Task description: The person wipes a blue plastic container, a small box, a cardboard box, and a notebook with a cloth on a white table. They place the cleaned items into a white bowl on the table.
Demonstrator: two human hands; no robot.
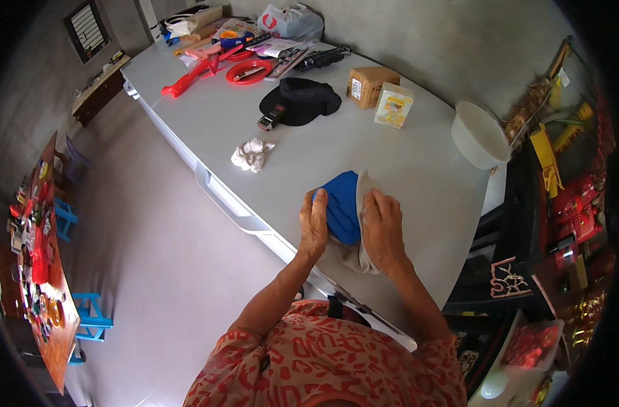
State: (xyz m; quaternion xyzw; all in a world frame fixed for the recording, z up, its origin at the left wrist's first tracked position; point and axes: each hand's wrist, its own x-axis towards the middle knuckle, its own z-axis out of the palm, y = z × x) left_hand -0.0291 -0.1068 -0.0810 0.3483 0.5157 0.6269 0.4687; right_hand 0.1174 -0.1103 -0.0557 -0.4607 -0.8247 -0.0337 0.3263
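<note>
A folded blue cloth (344,203) lies against a beige cloth (353,258) near the front of the grey table. I cannot tell if the two are one piece. The left edge of the blue cloth is pinched by my left hand (314,220), thumb on top. My right hand (384,230) has its fingers curled over the beige cloth along the right side of the blue one. A crumpled white cloth or tissue (250,155) lies farther left, apart from both hands.
Beyond are a black cap (303,102), a brown cardboard box (370,83), a yellow-white box (394,106) and a white basin (479,139). Red tools (187,80), tape and a plastic bag (292,24) crowd the far end. A cluttered wooden table (62,319) stands left.
</note>
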